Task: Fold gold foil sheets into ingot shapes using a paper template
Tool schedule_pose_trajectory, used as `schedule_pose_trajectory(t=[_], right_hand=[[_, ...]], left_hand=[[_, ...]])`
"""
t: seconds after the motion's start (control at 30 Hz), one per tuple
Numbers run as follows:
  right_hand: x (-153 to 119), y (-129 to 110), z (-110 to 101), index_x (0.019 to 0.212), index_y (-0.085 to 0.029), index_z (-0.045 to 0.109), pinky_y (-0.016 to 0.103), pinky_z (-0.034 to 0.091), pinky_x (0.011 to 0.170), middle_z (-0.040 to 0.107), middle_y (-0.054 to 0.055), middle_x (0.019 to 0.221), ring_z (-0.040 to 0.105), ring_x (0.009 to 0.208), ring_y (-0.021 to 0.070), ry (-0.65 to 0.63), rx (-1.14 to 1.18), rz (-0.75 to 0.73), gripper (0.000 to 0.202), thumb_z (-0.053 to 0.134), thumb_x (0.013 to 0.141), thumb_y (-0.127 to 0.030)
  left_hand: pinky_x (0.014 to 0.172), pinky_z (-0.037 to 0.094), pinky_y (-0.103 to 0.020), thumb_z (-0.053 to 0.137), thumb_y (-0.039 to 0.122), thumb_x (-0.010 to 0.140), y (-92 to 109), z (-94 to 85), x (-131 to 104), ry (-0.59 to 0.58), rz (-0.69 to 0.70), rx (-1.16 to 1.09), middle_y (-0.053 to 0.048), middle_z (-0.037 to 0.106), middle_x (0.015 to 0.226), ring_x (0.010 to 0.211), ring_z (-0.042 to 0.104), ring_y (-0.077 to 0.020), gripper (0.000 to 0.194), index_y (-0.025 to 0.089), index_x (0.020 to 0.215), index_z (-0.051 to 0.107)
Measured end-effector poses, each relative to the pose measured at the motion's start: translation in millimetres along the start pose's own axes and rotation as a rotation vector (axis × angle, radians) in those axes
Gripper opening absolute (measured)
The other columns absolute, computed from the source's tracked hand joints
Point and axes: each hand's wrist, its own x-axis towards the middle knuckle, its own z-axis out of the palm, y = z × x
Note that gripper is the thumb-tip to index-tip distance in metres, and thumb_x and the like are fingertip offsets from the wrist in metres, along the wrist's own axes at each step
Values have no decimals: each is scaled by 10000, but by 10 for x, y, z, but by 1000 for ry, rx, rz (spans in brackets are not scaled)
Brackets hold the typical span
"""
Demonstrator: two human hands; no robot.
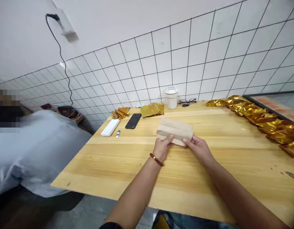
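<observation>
Kraft paper [175,128], folded and creased, is held over the middle of the wooden tabletop [108,171] in the head view; whether it touches the wood, you cannot tell. Your left hand [162,147], wearing a beaded bracelet [156,159], pinches its near edge, thumb on top. Your right hand [198,149] grips its right corner, thumb on top, fingers tucked beneath. Beyond it stands a white lidded cup [172,100]; leftward lies a black smartphone [133,121], rightward, crinkled gold foil [261,117].
</observation>
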Motion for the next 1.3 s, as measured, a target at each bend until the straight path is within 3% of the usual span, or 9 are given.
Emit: schedule_pose_trajectory(t=[0.13,0.37,0.6,0.77,0.93,1.07,1.3], right_hand=[[-30,-58,42,961,-236,713,404,535,894,760,36,959,697,936,250,-41,22,-18,444,845,596,-453],[-70,-83,34,906,-231,736,422,543,881,764,47,967,709,908,265,-42,49,22,386,838,610,-458],[-88,-119,81,941,-225,749,436,527,930,758,57,1009,689,1002,284,-112,1,4,436,838,600,-482],[-87,-117,59,928,-237,769,428,535,913,754,46,1026,683,1017,294,-112,-61,12,421,810,619,-520],[-74,-97,37,925,-234,769,408,548,860,765,33,963,701,924,273,-90,-76,49,415,812,616,-508],[-78,-111,27,797,-220,758,379,558,783,762,28,825,703,789,244,-53,-117,37,338,803,627,-509],[-69,-122,31,906,-249,755,378,537,856,762,27,936,697,888,235,-44,-8,6,348,808,643,-471]], left_hand=[[750,523,-318,889,288,522,-8,5,3,16,41,-3,-68,744,909,828,672,-191,407,150,868,726],[911,487,-390,899,251,487,-34,17,-21,-89,98,103,-92,741,980,921,674,-227,514,146,957,719],[808,517,-336,875,233,547,-71,-24,3,-54,134,129,-80,739,956,847,671,-194,440,145,944,709],[824,515,-337,879,240,541,-64,-16,-5,-29,117,121,-78,740,963,848,675,-191,462,152,964,715],[766,521,-328,891,260,512,-43,12,-25,60,119,99,-73,744,903,796,677,-189,473,148,938,720],[735,521,-319,896,273,500,-22,24,-36,87,117,85,-79,744,899,791,677,-193,486,140,933,721],[858,519,-384,909,252,463,-38,21,-36,25,120,69,-106,739,999,913,686,-241,566,147,986,719]])
